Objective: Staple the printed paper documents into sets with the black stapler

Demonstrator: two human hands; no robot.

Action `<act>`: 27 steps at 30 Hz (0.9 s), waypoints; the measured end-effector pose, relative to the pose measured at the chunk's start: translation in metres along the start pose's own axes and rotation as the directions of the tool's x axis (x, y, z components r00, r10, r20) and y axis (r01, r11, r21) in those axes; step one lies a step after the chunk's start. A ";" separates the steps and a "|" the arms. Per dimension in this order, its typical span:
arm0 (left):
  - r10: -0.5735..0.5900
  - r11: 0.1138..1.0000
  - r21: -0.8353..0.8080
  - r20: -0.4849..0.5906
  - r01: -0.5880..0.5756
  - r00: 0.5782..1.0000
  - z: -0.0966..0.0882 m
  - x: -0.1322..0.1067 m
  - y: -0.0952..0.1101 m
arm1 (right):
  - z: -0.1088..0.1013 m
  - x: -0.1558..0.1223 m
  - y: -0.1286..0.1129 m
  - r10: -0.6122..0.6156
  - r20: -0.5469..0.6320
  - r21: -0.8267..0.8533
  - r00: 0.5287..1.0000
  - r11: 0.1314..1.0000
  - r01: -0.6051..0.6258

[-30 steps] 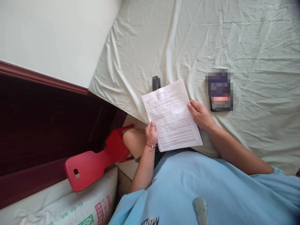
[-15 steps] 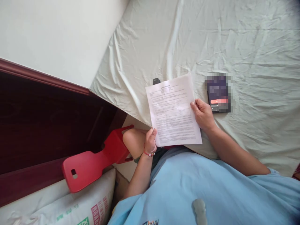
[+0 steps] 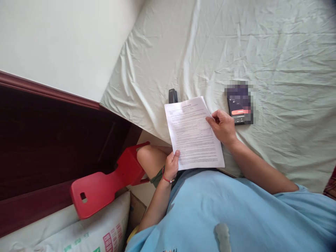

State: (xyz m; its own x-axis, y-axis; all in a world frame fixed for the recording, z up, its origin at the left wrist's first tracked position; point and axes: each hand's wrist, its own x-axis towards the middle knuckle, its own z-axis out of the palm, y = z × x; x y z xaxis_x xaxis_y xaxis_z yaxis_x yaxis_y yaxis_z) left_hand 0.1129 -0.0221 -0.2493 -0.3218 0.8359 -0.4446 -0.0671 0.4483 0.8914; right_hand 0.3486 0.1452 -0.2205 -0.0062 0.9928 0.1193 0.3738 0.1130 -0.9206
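Observation:
A printed sheet of paper [image 3: 195,136], perhaps more than one layer, lies tilted before me over the edge of the cloth-covered surface. My left hand [image 3: 172,165] pinches its lower left edge, thumb on top; a red bracelet circles that wrist. At the upper right edge, my right hand [image 3: 223,127] grips the paper between thumb and fingers. Just beyond the paper's top left corner is a black stapler-like object [image 3: 172,96], its near end hidden by the paper. A phone [image 3: 238,105] with a partly blurred screen rests right of my right hand.
A wrinkled pale green sheet [image 3: 288,87] covers the broad surface. To my left stands a red plastic chair [image 3: 91,194] beside dark wooden panelling [image 3: 52,140]. White printed sacks [image 3: 105,227] lie below the chair. My bare knee [image 3: 151,159] is beside the surface's edge.
The paper has come down and slightly nearer to me, showing more of the black object behind it. My right hand has shifted a little left along the paper's edge; both hands still hold it.

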 end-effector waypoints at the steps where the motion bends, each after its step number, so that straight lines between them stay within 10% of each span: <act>1: -0.002 1.000 0.011 -0.004 0.002 1.000 0.000 0.000 0.000 | 0.000 0.000 0.000 -0.006 0.004 -0.011 1.000 1.000 0.006; 11: 0.023 0.996 0.090 -0.015 -0.022 1.000 0.004 0.002 0.001 | 0.002 -0.002 0.001 -0.025 -0.092 0.005 0.995 1.000 0.026; 18: 0.039 0.999 0.036 -0.037 -0.038 0.999 0.005 -0.001 0.014 | 0.001 -0.002 -0.003 -0.272 -0.170 -0.124 0.947 0.959 0.253; 27: 0.016 0.999 0.038 -0.114 -0.012 0.993 0.014 0.007 0.014 | 0.002 -0.008 -0.008 -0.066 -0.122 0.124 0.990 0.989 0.081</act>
State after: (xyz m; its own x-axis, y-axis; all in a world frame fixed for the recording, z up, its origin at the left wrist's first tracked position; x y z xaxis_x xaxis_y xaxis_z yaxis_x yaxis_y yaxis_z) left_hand 0.1228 -0.0060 -0.2413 -0.4283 0.8016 -0.4172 -0.0274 0.4499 0.8926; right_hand 0.3442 0.1369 -0.2151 0.0822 0.9710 0.2245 0.2542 0.1974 -0.9468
